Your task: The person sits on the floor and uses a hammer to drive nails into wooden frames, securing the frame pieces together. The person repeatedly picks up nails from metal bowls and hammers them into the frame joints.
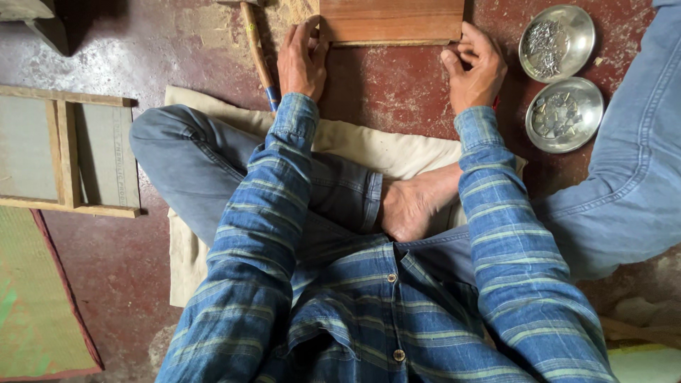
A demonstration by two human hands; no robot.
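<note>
Red floor: wooden board between 2 hands.

soft, even daylight here, no hard shadows. a pale sheen glares off the red floor at upper left, and both steel dishes catch bright glints. top left corner falls dark. focus holds sharp across the plaid sleeves, with slight wide-angle stretch at the edges.

The 1 head camera looks steeply down, close over the person's lap onto the floor ahead.
</note>
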